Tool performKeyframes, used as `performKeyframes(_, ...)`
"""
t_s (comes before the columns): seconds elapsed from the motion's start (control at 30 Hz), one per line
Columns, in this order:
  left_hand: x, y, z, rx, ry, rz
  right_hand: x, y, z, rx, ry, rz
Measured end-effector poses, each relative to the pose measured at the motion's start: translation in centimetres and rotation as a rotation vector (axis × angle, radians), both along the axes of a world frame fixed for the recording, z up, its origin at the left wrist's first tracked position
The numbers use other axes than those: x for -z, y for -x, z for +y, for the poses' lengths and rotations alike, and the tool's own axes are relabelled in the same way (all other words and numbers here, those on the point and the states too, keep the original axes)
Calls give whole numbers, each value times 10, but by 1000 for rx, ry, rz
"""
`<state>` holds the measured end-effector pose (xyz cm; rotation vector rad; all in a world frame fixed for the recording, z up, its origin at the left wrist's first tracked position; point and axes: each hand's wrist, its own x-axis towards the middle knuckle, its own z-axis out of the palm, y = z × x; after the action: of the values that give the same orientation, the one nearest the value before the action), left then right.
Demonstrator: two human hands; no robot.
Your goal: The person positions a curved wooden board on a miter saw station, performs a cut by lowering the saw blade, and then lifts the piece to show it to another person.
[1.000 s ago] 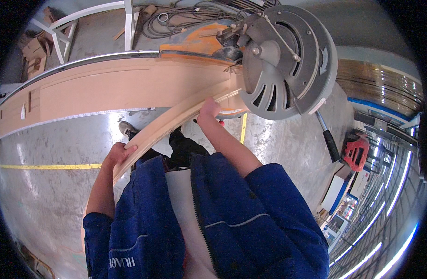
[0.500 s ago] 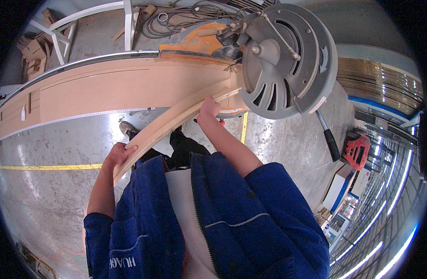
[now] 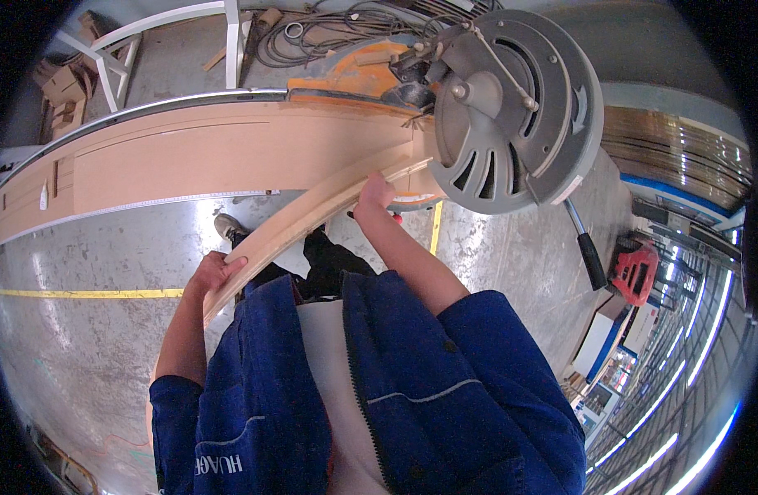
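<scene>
My left hand (image 3: 218, 268) grips a long, pale wooden strip (image 3: 284, 227), thumb on top, near my body. My right hand (image 3: 375, 194) has its fingers closed on the same strip farther forward, beside the saw. The strip runs diagonally to the large grey circular guard of a mitre saw (image 3: 515, 115), where its far end meets the tan board surface (image 3: 181, 148) of the long bench. The saw's black-tipped handle (image 3: 591, 260) points down to the right, and its orange base (image 3: 337, 74) shows behind.
A white metal frame (image 3: 164, 18), coiled cables (image 3: 288, 49) and cardboard pieces (image 3: 61, 82) lie beyond the bench. Long glossy stock (image 3: 676, 148) and a red plastic object (image 3: 633, 272) are at the right. A yellow floor line (image 3: 90, 293) runs at left.
The view has shifted very slightly, putting the saw a little right and down in the picture. Both hands keep their hold on the strip, with no clear movement along it.
</scene>
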<state>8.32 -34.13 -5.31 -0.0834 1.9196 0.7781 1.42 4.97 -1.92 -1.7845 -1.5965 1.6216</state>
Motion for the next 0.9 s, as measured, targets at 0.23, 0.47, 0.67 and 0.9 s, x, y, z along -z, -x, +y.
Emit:
performKeyframes(0.23,17,-1,-8,99,3,-30,12,-3,6,-36,37,-18)
performKeyframes(0.47,25,-4,-11,23,-94,9,27,-2,11,16,34,-19)
performKeyframes(0.67,12,-2,-7,68,-37,39,26,-2,11,-14,27,-38)
performKeyframes(0.9,14,-1,-7,76,-27,14,10,-1,3,62,34,50)
